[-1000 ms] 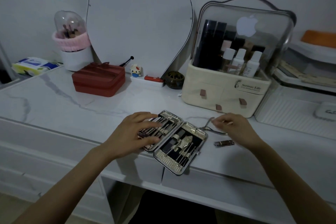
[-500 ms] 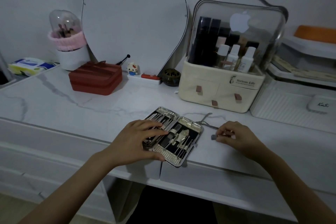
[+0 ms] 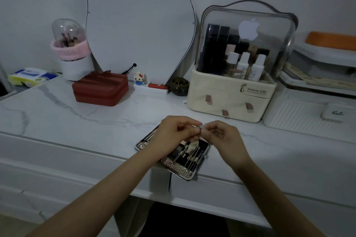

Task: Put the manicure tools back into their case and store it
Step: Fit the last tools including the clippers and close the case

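The open manicure case [image 3: 181, 167] lies at the front edge of the marble table, with several metal tools strapped into its dark lining. My left hand [image 3: 173, 132] and my right hand [image 3: 221, 136] meet just above the case. Both pinch a small metal nail clipper [image 3: 201, 127] between their fingertips, its textured end showing. The hands hide the far part of the case and the cuticle nipper that lay beyond it.
A cream cosmetic organiser [image 3: 231, 100] with small drawers stands behind the hands. A red box [image 3: 100, 90] sits at the left, a white ribbed box [image 3: 300, 115] at the right. Small ornaments line the mirror base.
My right hand picked the nail clipper off the table and brought it over the case. My left hand rose from the case's left half and joined it on the clipper.
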